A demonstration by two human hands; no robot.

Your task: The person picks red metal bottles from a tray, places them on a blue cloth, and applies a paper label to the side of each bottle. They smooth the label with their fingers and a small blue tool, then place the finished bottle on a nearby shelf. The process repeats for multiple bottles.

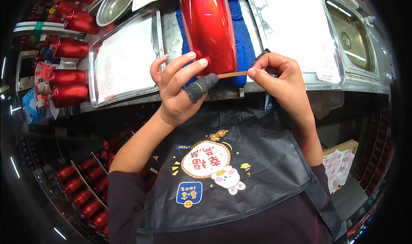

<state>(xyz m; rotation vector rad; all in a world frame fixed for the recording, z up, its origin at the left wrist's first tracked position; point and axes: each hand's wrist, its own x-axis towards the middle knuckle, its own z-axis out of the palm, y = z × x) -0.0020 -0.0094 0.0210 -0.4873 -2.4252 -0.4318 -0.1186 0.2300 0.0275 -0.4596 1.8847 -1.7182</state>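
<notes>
A glossy red cylinder [209, 28], perhaps a metal cup or canister, lies on a blue cloth [240, 31] with one end toward me. A thin amber strip [233, 74] runs straight across its near end. My left hand [180, 83] is at the cylinder's lower left, two bare fingertips at its side. A grey knitted finger sleeve [201, 88] covers one finger, and the strip's left end disappears at its tip; the thumb is mostly hidden. My right hand [283, 76] pinches the strip's right end between thumb and forefinger. Another dark knitted sleeve [260, 58] shows on a finger behind.
Trays lined with white sheets stand left [95, 67] and right [336, 51] of the cloth. A metal bowl [116, 7] is at the upper left, near several red cylinders [70, 47]. A sink [349, 35] is far right. More red cylinders [82, 195] fill racks below.
</notes>
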